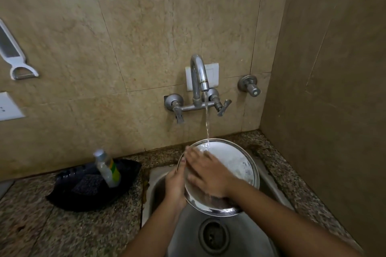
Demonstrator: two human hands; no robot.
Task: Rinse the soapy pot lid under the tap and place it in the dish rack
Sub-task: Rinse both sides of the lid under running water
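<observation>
The pot lid (229, 165) is held tilted over the back of the sink (188, 227), just under the tap (199, 75), and the stream of water (206, 121) is seen landing on its upper rim. The lid is gripped at its left edge by the left hand (175, 185), with the thumb hooked over the rim and the other fingers hidden behind the metal. The right hand (206, 173) is laid flat on the inner face, fingers spread and extended, so nothing is clasped by it; it is judged to be wiping the suds away.

White foam is still seen over much of the face, so the rinse is judged to be under way but unfinished. The remaining soap has yet to be washed off, and the lid has yet to be carried to the dish rack, which is not in view.

At the left edge of the sink, on the stone counter (83, 233), a bottle (107, 168) is stood in a black tray (69, 200). A green and yellow label is carried by it, but no writing can be read. No brand is legible on anything else.
</observation>
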